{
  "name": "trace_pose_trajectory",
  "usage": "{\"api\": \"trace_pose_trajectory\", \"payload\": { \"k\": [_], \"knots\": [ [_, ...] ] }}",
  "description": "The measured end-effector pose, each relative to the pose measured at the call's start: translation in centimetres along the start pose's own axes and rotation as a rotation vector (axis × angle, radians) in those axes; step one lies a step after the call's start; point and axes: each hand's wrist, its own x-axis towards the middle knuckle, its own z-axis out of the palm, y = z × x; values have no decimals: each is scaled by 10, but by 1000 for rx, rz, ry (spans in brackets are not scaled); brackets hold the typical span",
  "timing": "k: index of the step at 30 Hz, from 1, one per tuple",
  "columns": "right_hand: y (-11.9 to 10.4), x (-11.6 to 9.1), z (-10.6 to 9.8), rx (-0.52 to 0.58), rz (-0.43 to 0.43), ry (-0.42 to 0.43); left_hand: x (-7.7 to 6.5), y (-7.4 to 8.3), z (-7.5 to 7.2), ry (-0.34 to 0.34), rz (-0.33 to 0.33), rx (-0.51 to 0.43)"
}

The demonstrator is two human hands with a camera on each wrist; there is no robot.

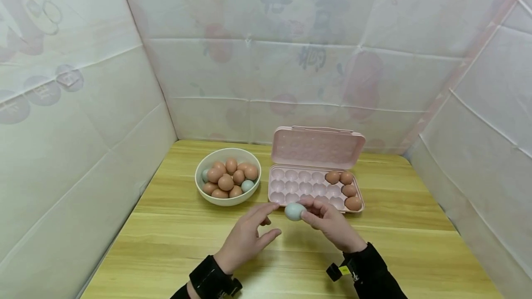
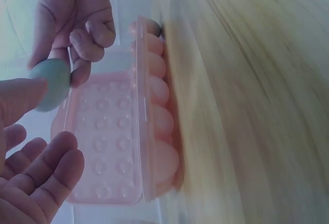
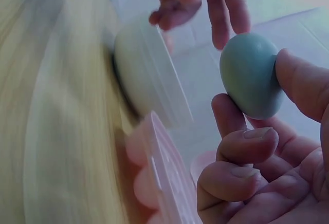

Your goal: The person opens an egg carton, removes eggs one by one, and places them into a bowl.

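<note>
Whitish printed sheets [image 1: 249,73] wall in a wood-grain table [image 1: 166,234]. Head view, as I stand by: pink egg carton [image 1: 305,187], lid [image 1: 317,147] raised at its far side, four brown eggs [image 1: 348,190] seated at its right end. Left of the carton, a cream bowl [image 1: 226,202], heaped with loose eggs [image 1: 226,182], mostly brown, two bluish. Just in front of the carton, right hand [image 1: 332,225] pinches a pale blue-green egg [image 1: 293,212], thumb against fingers. Left hand [image 1: 245,239] in front of the carton's left end, thumb and forefinger apart, gripping nothing.

Left wrist view: left thumb overlaps the egg; contact, I can't tell. Remaining left fingers loosely bent, in front of the carton. Right fingers hold the egg from its other side. Carton's rounded well bottoms line up along the table.

Right wrist view: egg clamped between right thumb and fingertips, lower fingers curled. Left fingertips at the egg's edge, touching or just short, unclear. Bowl beyond the carton; table blurry.
</note>
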Motion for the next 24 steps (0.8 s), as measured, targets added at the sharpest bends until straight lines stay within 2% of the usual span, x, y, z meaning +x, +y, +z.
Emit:
{"api": "trace_pose_trajectory", "payload": {
  "k": [4,10,24],
  "knots": [
    [-3,0,6,41,4,-47,3,2,3,10,44,-25],
    [-4,-1,13,60,15,-80,8,6,5,-1,76,-69],
    [0,-1,23,131,-19,-164,6,12,8,10,86,-91]
  ]
}}
